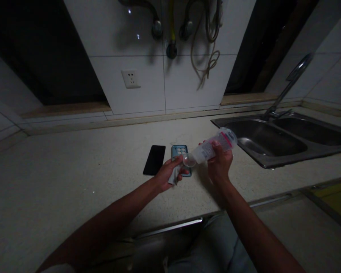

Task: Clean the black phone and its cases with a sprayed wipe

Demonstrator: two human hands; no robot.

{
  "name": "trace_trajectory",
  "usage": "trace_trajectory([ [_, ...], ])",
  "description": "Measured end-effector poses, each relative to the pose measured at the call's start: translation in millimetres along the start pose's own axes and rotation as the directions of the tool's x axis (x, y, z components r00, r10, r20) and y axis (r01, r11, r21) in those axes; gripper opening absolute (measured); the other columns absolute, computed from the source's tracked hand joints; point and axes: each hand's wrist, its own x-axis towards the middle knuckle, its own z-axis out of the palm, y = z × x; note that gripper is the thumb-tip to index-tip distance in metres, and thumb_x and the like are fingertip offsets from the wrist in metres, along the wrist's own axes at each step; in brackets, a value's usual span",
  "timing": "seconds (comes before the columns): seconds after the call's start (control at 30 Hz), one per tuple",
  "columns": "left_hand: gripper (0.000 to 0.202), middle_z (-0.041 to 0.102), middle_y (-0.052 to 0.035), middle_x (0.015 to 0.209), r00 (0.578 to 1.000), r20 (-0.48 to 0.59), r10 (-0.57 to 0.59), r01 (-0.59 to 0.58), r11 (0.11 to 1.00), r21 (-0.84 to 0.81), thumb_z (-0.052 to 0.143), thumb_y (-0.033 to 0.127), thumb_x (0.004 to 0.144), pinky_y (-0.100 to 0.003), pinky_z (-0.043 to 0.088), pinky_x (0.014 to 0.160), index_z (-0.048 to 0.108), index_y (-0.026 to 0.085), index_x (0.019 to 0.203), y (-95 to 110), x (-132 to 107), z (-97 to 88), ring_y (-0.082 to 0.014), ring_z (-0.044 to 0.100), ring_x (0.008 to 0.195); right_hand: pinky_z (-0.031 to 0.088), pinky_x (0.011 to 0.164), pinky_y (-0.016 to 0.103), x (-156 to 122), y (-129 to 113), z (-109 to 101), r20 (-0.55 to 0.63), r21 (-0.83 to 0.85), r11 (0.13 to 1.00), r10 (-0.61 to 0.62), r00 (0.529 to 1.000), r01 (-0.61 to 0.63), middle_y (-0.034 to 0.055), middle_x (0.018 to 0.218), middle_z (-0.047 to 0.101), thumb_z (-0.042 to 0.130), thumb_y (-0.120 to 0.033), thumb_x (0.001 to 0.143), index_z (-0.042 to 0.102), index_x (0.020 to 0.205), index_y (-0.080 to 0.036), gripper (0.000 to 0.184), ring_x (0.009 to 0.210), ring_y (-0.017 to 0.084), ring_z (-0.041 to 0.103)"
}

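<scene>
My right hand (pixel 220 161) is closed around a clear plastic bottle (pixel 213 147) with a pink-trimmed label, tipped so its capped end points down and left. My left hand (pixel 167 173) is closed on a small white cloth or tissue (pixel 174 175), held right under the bottle's cap. Just behind my left hand a blue phone case (pixel 178 151) lies face down on the pale countertop (pixel 74 170). A black phone (pixel 154 159) lies to its left.
A steel double sink (pixel 284 138) with a tall faucet (pixel 290 85) is set into the counter at the right. A wall socket (pixel 131 78) and hanging hoses and cords (pixel 204 45) are on the tiled wall behind. The counter's front edge runs just below my wrists.
</scene>
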Motion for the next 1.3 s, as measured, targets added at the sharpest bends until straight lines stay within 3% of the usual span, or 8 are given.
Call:
trace_trajectory([
  [0.13, 0.03, 0.069, 0.0014, 0.077, 0.999, 0.041, 0.03, -0.032, 0.998, 0.057, 0.08, 0.03, 0.081, -0.013, 0.038, 0.032, 0.063, 0.017, 0.103, -2.4, -1.6, -2.6, -0.0062, 0.058, 0.041, 0.057, 0.066, 0.031, -7.7, 6.1, -1.1, 0.039, -0.25, 0.96, -0.118, 0.992, 0.125, 0.0008, 0.078, 0.071, 0.085, -0.045, 0.068, 0.065, 0.092, -0.018, 0.042, 0.067, 0.016, 0.066],
  [0.27, 0.043, 0.063, 0.0053, 0.059, 0.992, 0.129, 0.009, -0.024, 0.993, 0.114, 0.078, 0.034, 0.082, -0.015, 0.035, 0.032, 0.062, 0.017, 0.117, -5.2, -1.3, -6.9, -0.0076, 0.051, 0.033, 0.057, 0.067, 0.034, -18.1, 11.0, -5.0, 0.283, -0.4, 0.85, -0.242, 0.928, 0.343, 0.003, 0.081, 0.071, 0.081, -0.045, 0.073, 0.065, 0.093, -0.021, 0.035, 0.07, 0.019, 0.066],
  [0.43, 0.021, 0.047, 0.0111, 0.046, 0.985, 0.17, -0.013, 0.021, 0.999, -0.046, 0.076, 0.019, 0.079, -0.013, 0.026, 0.031, 0.06, 0.017, 0.092, -2.0, 1.4, -10.5, -0.0039, 0.038, 0.029, 0.059, 0.083, 0.043, -20.1, 16.5, -9.7, 0.588, -0.318, 0.698, -0.386, 0.711, 0.642, 0.0083, 0.107, 0.071, 0.076, -0.039, 0.081, 0.061, 0.115, -0.025, 0.04, 0.096, 0.026, 0.07],
  [0.6, 0.016, 0.044, 0.0115, 0.049, 0.971, 0.232, -0.054, 0.104, 0.972, -0.209, 0.068, 0.009, 0.08, -0.012, 0.021, 0.03, 0.055, 0.017, 0.082, 1.8, 1.0, -14.1, -0.0015, 0.031, 0.028, 0.06, 0.078, 0.042, -15.9, 19.0, -8.8, 0.643, -0.323, 0.653, -0.381, 0.665, 0.686, 0.0068, 0.104, 0.073, 0.074, -0.039, 0.084, 0.057, 0.118, -0.027, 0.04, 0.093, 0.026, 0.072],
  [0.77, 0.01, 0.041, 0.0104, 0.048, 0.964, 0.24, -0.113, 0.169, 0.96, -0.224, 0.063, 0.011, 0.086, -0.011, 0.02, 0.029, 0.056, 0.016, 0.079, 2.7, 0.4, -16.2, -0.0014, 0.028, 0.028, 0.06, 0.08, 0.041, -14.5, 22.4, -5.0, 0.698, -0.22, 0.638, -0.425, 0.576, 0.738, 0.0068, 0.108, 0.074, 0.072, -0.04, 0.084, 0.055, 0.119, -0.029, 0.04, 0.096, 0.025, 0.073],
  [0.87, 0.009, 0.045, 0.0089, 0.051, 0.972, 0.201, -0.118, 0.167, 0.955, -0.247, 0.061, 0.01, 0.087, -0.01, 0.02, 0.029, 0.057, 0.015, 0.08, 4.6, 0.4, -13.9, -0.0006, 0.029, 0.029, 0.06, 0.079, 0.041, -14.3, 25.0, -3.3, 0.669, -0.275, 0.655, -0.395, 0.63, 0.703, 0.0073, 0.108, 0.074, 0.073, -0.042, 0.082, 0.057, 0.117, -0.028, 0.041, 0.095, 0.025, 0.073],
  [1.07, 0.007, 0.065, 0.0011, 0.076, 0.965, 0.246, -0.093, 0.148, 0.965, -0.214, 0.061, 0.016, 0.091, -0.012, 0.025, 0.029, 0.061, 0.015, 0.098, 5.1, -1.7, -9.9, -0.0005, 0.036, 0.032, 0.059, 0.075, 0.041, -1.3, 23.1, -9.2, 0.5, -0.494, 0.741, -0.186, 0.846, 0.455, 0.0082, 0.093, 0.073, 0.073, -0.05, 0.08, 0.067, 0.099, -0.022, 0.034, 0.083, 0.025, 0.071],
  [1.3, 0.036, 0.071, -0.0135, 0.107, 0.932, 0.339, -0.128, 0.184, 0.973, -0.139, 0.043, 0.038, 0.103, -0.018, 0.043, 0.035, 0.055, 0.014, 0.128, 7.4, -1.6, -11.5, -0.0083, 0.057, 0.046, 0.056, 0.078, 0.044, 36.1, 23.6, -35.5, 0.279, -0.616, 0.722, -0.172, 0.945, 0.314, 0.0093, 0.088, 0.073, 0.076, -0.058, 0.074, 0.067, 0.098, -0.019, 0.047, 0.081, 0.027, 0.069],
])
